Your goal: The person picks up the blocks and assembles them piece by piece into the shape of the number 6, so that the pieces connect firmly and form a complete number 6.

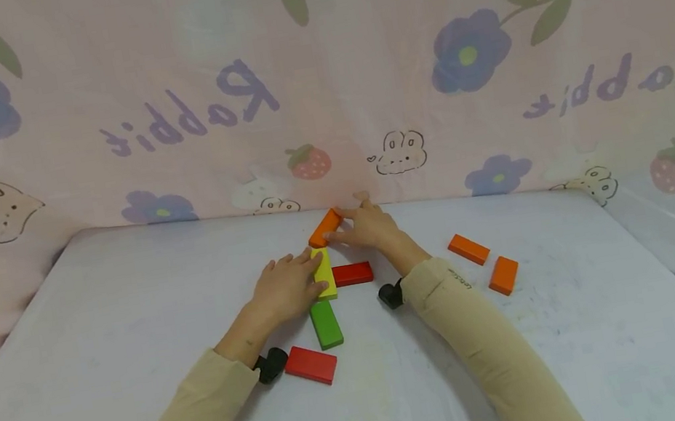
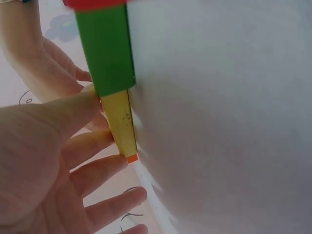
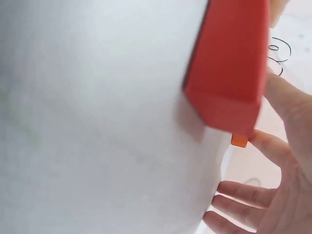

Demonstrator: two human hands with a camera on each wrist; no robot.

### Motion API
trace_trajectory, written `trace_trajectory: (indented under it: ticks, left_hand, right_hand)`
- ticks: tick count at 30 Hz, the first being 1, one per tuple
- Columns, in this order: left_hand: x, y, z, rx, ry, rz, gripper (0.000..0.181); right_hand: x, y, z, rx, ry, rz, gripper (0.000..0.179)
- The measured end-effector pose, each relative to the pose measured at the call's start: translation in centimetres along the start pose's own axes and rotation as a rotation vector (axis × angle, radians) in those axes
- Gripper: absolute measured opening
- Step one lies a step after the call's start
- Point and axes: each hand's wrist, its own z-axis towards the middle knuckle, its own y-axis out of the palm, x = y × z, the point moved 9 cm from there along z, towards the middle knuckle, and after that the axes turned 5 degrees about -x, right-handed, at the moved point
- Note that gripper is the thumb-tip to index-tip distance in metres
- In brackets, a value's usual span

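My left hand pinches a yellow block in the middle of the table, its thumb near one end and a finger toward the other. In the left wrist view the same yellow block shows beyond a green block. My right hand holds an orange block at the far edge, thumb at its near end and index finger at its far end. This orange block lies slanted, right by the yellow one's far end. Most of it is hidden in the right wrist view behind a red block.
The far red block lies crosswise against the yellow one's right side. Nearer are the green block and another red block. Two orange blocks, one farther and one nearer, lie right. A patterned cloth hangs behind the table.
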Motion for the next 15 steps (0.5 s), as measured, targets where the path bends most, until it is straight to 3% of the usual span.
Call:
trace_trajectory:
  ticks: [15]
  left_hand:
    - [0.1, -0.18, -0.15, 0.04, -0.021, 0.024, 0.06]
  right_hand:
    - [-0.1, 0.26, -0.34, -0.019, -0.002, -0.016, 0.07]
